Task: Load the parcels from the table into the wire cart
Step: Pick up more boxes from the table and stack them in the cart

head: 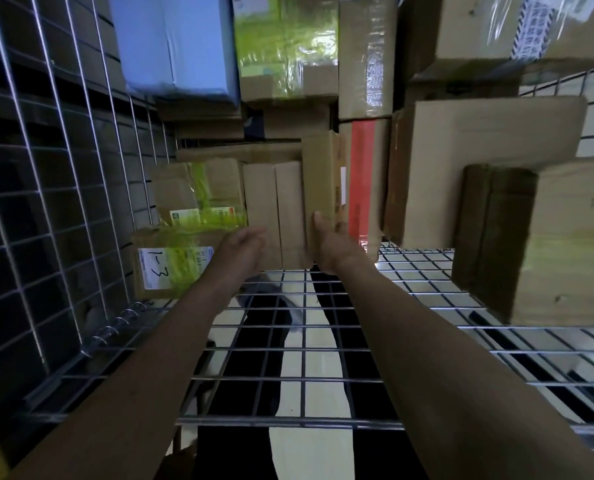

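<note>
r hand [333, 244] grips narrow box [323, 181] in wire cart [288, 348], l hand [242, 245] open

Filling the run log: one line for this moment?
stage: placing | right hand: grips upright brown parcel | left hand: open, beside | site: wire cart

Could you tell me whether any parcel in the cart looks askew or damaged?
Nothing looks damaged. The narrow brown box that the right hand grips stands proud of the row of flat boxes, not yet pushed in. The left hand hovers open beside it.
</note>
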